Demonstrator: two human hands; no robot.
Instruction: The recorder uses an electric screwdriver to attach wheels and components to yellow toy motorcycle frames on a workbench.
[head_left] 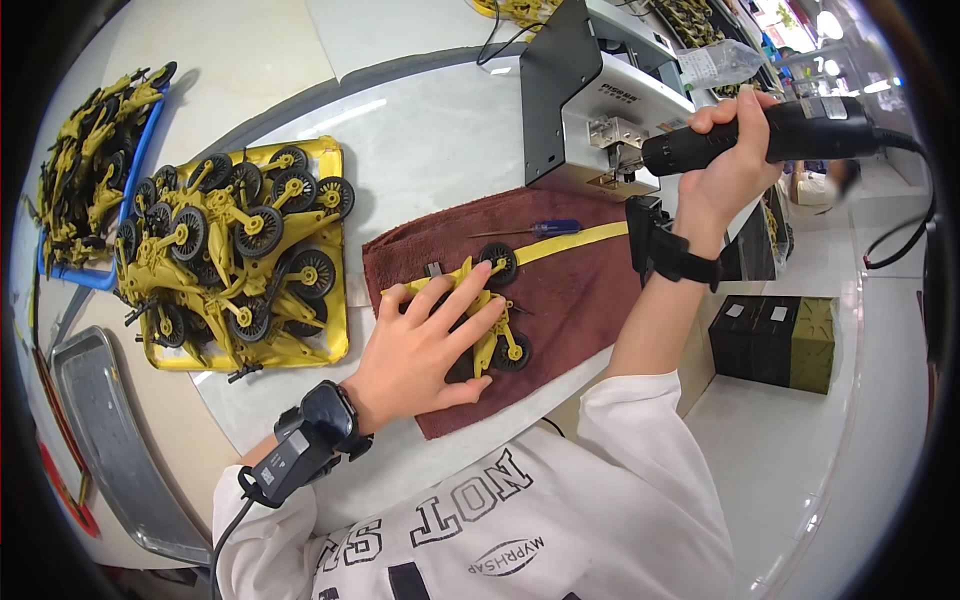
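Note:
A yellow toy motorcycle [484,352] with black spoked wheels lies on a dark red cloth [585,290]. My left hand [425,340] holds it down against the cloth, fingers spread over its frame and thumb near the lower wheel; part of the toy is hidden beneath. Raised at the upper right, my right hand [735,145] is wrapped around a black electric screwdriver [815,130]. The driver's tip end meets the front outlet of a silver and black screw feeder [610,110]; the bit itself is hard to make out.
A yellow tray [335,250] heaped with toy motorcycles stands left of the cloth. Beyond it is a blue tray [138,170] of similar toys. A small blue-handled screwdriver [555,228] lies on the cloth. A grey tray [120,450] sits lower left, a dark box [770,340] right.

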